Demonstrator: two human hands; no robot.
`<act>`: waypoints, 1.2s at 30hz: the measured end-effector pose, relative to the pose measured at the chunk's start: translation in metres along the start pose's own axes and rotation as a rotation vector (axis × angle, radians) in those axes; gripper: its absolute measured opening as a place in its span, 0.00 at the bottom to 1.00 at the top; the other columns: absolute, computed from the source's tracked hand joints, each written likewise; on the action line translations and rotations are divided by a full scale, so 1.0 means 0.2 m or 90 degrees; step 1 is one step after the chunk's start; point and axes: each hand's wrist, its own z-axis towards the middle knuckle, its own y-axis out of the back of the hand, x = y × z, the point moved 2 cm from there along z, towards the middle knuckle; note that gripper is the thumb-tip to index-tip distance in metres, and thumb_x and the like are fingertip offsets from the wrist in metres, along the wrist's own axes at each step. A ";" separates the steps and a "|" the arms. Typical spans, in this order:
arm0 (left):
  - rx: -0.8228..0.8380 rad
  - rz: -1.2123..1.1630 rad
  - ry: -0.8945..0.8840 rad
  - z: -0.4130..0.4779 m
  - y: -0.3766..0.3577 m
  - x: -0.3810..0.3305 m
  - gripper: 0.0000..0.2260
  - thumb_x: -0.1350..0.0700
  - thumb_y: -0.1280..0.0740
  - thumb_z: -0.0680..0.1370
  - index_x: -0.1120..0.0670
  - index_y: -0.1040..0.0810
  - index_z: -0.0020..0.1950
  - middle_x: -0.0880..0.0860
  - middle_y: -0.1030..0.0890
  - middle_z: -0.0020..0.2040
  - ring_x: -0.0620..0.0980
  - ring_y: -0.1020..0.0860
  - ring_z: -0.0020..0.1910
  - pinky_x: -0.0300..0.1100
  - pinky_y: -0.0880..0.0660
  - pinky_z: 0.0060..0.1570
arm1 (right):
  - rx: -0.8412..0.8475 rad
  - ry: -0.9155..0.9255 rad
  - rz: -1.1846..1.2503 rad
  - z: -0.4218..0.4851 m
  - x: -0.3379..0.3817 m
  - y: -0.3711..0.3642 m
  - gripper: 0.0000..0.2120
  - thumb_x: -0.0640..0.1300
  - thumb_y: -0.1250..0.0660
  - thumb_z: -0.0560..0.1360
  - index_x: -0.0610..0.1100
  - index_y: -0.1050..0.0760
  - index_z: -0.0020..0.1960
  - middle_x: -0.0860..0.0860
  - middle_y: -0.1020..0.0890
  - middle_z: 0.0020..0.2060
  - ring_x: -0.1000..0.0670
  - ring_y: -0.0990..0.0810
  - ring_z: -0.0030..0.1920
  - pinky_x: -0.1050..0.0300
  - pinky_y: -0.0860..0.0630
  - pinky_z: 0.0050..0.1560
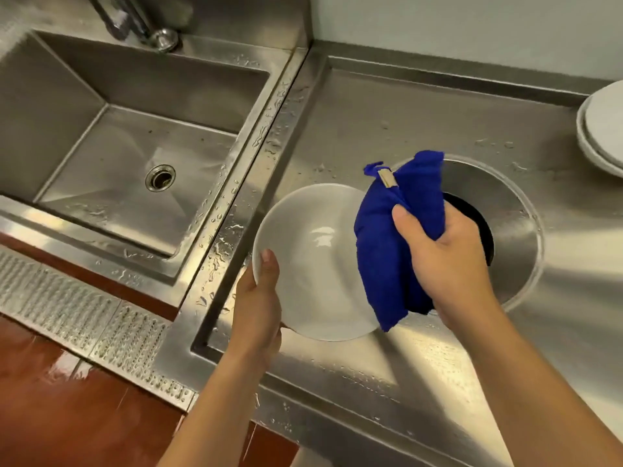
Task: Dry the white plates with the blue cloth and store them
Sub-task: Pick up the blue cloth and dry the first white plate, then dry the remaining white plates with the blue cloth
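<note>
Far left: a stainless steel sink basin [111,153] with a round drain [160,177] at its floor; the basin holds no dishes. A faucet base [164,38] stands at the back edge. Water droplets lie along the raised steel divider [236,203] between basin and worktop. Below the sink, a perforated metal floor grate [84,318] runs beside wet red floor tile [50,416].

Centre: the left hand [259,305] grips a white plate [310,264] at its lower-left rim, thumb over the top face, fingers hidden beneath. The plate is held above the steel worktop [371,106], tilted, its face toward the camera. It is round, plain white and glossy, with a shallow well; a bright wet sheen shows near its centre.

Right of centre: the right hand [445,261] is closed firmly around a bunched blue cloth [391,257], thumb on top. The cloth is deep blue and plush with a small tan tag near its upper end; it presses against the plate's right portion, covering that rim.

Behind the cloth: a round recessed opening [505,210] in the worktop, dark at its middle.

Far right: a stack of white plates [600,129] rests on the worktop, cut by the frame edge, well apart from the held plate.
</note>
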 end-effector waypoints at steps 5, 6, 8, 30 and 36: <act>-0.012 0.045 -0.001 0.11 0.11 0.11 0.18 0.38 0.37 0.81 0.37 0.26 0.70 0.48 0.17 0.63 0.54 0.18 0.62 0.57 0.16 0.55 | 0.038 -0.005 -0.017 -0.04 -0.11 -0.21 0.05 0.49 0.31 0.80 0.54 0.21 0.46 0.61 0.15 0.39 0.61 0.18 0.39 0.70 0.24 0.36; -0.014 0.048 0.005 0.12 0.14 0.13 0.19 0.38 0.37 0.80 0.39 0.25 0.71 0.49 0.16 0.63 0.55 0.17 0.62 0.58 0.16 0.56 | 0.042 -0.014 -0.020 -0.04 -0.13 -0.24 0.04 0.49 0.31 0.80 0.54 0.21 0.46 0.61 0.15 0.40 0.61 0.17 0.39 0.69 0.24 0.37; -0.021 0.062 0.020 0.15 0.18 0.16 0.18 0.40 0.37 0.83 0.41 0.25 0.73 0.49 0.16 0.63 0.55 0.17 0.62 0.62 0.17 0.58 | 0.046 -0.031 -0.020 -0.05 -0.18 -0.29 0.04 0.49 0.31 0.80 0.54 0.21 0.46 0.61 0.15 0.40 0.60 0.17 0.40 0.67 0.23 0.38; -0.021 0.117 0.089 0.28 0.33 0.30 0.08 0.43 0.35 0.85 0.39 0.20 0.63 0.48 0.13 0.57 0.55 0.15 0.58 0.60 0.15 0.56 | 0.047 -0.171 0.023 -0.10 -0.39 -0.45 0.02 0.51 0.33 0.82 0.57 0.21 0.52 0.56 0.13 0.46 0.53 0.14 0.48 0.53 0.16 0.49; -0.065 0.288 -0.131 0.25 0.35 0.21 0.14 0.47 0.32 0.84 0.45 0.22 0.70 0.47 0.16 0.64 0.50 0.17 0.63 0.45 0.17 0.55 | 0.063 -0.169 0.044 -0.10 -0.36 -0.46 0.04 0.48 0.32 0.81 0.57 0.20 0.50 0.58 0.13 0.43 0.55 0.14 0.43 0.58 0.18 0.42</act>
